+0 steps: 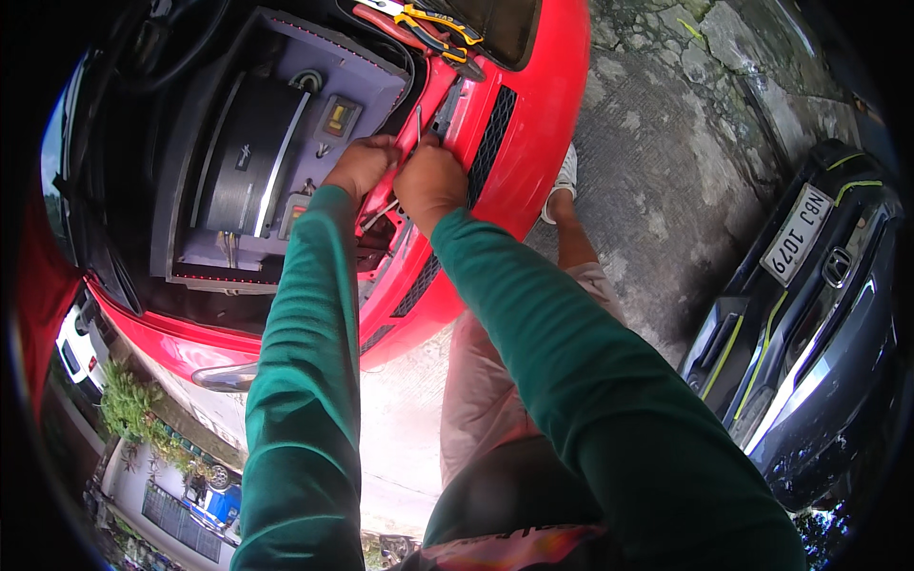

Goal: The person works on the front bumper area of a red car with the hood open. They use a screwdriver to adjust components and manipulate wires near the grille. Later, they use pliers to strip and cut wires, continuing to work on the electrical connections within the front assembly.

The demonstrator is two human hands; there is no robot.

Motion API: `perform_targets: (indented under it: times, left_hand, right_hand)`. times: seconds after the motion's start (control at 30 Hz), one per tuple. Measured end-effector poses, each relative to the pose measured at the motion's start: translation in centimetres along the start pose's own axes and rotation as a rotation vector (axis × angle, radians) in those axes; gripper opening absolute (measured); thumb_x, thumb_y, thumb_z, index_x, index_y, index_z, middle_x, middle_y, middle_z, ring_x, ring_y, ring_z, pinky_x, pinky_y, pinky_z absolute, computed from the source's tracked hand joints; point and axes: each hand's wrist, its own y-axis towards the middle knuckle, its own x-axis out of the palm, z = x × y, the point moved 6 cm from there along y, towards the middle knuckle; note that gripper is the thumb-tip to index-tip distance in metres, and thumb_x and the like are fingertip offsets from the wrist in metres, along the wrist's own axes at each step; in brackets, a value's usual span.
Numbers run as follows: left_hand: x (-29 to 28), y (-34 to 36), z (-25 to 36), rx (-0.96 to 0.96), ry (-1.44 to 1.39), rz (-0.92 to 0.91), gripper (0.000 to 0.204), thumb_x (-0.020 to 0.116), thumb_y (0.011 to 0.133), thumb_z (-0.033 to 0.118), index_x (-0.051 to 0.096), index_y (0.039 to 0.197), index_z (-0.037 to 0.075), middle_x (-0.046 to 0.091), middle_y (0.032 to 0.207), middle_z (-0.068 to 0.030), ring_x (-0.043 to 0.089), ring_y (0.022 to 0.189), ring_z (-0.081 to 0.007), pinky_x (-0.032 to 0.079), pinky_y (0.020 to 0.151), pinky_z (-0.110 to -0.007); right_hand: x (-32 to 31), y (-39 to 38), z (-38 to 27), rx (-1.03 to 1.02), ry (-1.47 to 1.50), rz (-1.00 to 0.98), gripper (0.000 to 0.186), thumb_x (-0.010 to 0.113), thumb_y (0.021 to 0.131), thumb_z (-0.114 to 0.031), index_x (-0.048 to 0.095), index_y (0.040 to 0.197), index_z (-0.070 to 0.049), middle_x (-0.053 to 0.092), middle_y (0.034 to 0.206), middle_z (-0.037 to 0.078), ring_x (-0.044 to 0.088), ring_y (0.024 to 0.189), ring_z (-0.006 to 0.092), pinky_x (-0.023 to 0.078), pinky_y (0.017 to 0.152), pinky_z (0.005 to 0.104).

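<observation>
A thin, shiny metal rod (379,215) is in the upper middle of the frame, at the edge of a red, shiny car (547,124). A bit of it shows below the hands, and a thin shiny bit shows above them too. I cannot tell if both bits are one rod. The right hand (431,181) is curled up over this spot. Its fingertips are hidden, so I cannot tell if they are clamped on the rod. The left hand (360,169) is just beside it, to the left, with its fingers bent. I cannot tell if they pinch anything.

Above the hands, near the top edge, pliers with yellow and black handles (443,27) lie on the car next to a tool with red handles (400,24). Right of the right hand is a long, black mesh strip (493,133) in the red car.

In the upper left, a big, dark, round drum (243,157) with a silver stripe sits in a grey-purple open box (286,57). A small grey box with a yellow window (338,119) is to its right.

Long green sleeves (305,381) cover both arms. A white shoe (565,181) stands on the grey, cracked ground (647,190). A dark, shiny car (828,381) is at the right.
</observation>
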Motion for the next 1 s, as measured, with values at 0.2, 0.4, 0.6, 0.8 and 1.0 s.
perform_targets:
  times: [0.2, 0.4, 0.6, 0.8, 1.0]
  left_hand:
    - [1.6, -2.5, 0.7, 0.029, -0.069, 0.046, 0.037, 0.070, 0.092, 0.010, 0.073, 0.128, 0.002, 0.075, 0.104, -0.0061, 0.068, 0.094, -0.0178, 0.052, 0.092, -0.031]
    - [2.5, -3.4, 0.0, 0.115, -0.325, 0.007, 0.030, 0.062, 0.095, 0.005, 0.072, 0.123, 0.005, 0.072, 0.098, -0.0013, 0.065, 0.088, -0.0118, 0.053, 0.085, -0.029]
    - [1.4, -2.4, -0.8, 0.032, -0.238, 0.021, 0.029, 0.061, 0.095, 0.006, 0.072, 0.121, 0.005, 0.070, 0.097, -0.0004, 0.063, 0.087, -0.0118, 0.052, 0.085, -0.028]
    - [1.3, -1.8, 0.8, 0.063, -0.083, 0.017, 0.020, 0.063, 0.095, 0.007, 0.075, 0.111, 0.004, 0.069, 0.091, -0.0003, 0.062, 0.085, -0.0120, 0.051, 0.083, -0.030]
    - [2.4, -3.4, -0.1, 0.203, -0.379, 0.124, 0.027, 0.071, 0.092, 0.014, 0.077, 0.116, 0.004, 0.073, 0.093, -0.0017, 0.065, 0.086, -0.0131, 0.053, 0.082, -0.033]
  right_hand:
    - [-0.3, -1.1, 0.2, 0.018, -0.010, 0.035, 0.039, 0.071, 0.091, -0.022, 0.059, 0.123, -0.003, 0.075, 0.099, 0.029, 0.074, 0.094, 0.0498, 0.060, 0.082, 0.0584]
    - [0.8, -1.2, 1.0, -0.018, 0.042, -0.003, 0.053, 0.071, 0.089, -0.021, 0.061, 0.137, -0.003, 0.076, 0.096, 0.027, 0.075, 0.096, 0.0468, 0.060, 0.086, 0.0558]
    - [1.7, -2.2, 1.7, -0.078, 0.256, 0.061, 0.038, 0.072, 0.086, -0.017, 0.066, 0.121, -0.001, 0.075, 0.096, 0.027, 0.074, 0.095, 0.0469, 0.059, 0.085, 0.0551]
    - [0.7, -1.0, 0.9, -0.115, 0.227, 0.019, 0.036, 0.070, 0.088, -0.013, 0.060, 0.119, 0.002, 0.074, 0.096, 0.031, 0.073, 0.095, 0.0471, 0.059, 0.085, 0.0551]
    - [0.6, -0.4, 1.1, -0.066, 0.047, -0.028, 0.035, 0.071, 0.090, -0.014, 0.059, 0.121, 0.000, 0.073, 0.109, 0.030, 0.072, 0.104, 0.0490, 0.059, 0.089, 0.0536]
